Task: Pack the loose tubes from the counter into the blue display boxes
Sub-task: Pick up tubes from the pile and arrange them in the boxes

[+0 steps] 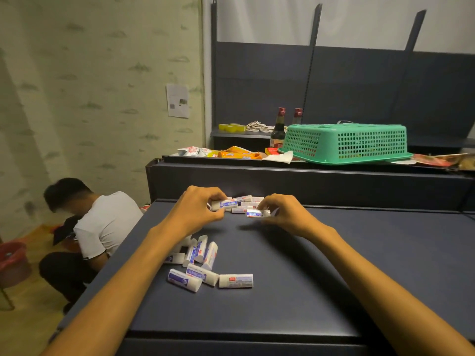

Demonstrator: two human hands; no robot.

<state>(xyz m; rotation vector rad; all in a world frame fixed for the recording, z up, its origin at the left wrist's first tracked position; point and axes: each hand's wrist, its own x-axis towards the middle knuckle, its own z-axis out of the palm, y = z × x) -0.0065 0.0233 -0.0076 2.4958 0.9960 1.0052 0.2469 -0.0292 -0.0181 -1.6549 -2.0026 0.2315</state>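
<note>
Two hands, left hand (pixel 199 206) and right hand (pixel 285 214), fingers each pinching tube (pixel 227 204); light, soft, slippery; grip mid-body.

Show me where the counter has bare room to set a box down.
Bare: the counter right of the right hand, and the near strip below the near tube pile. Crowded: that pile under the left forearm, and the far tube cluster between the left hand and the right.

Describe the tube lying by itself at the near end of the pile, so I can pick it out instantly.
On the dark blue counter, find the near pile of tubes under the left forearm. At its right end lies the lone tube, crosswise, with a small red square on its white side; its neighbours show blue labels.
</note>
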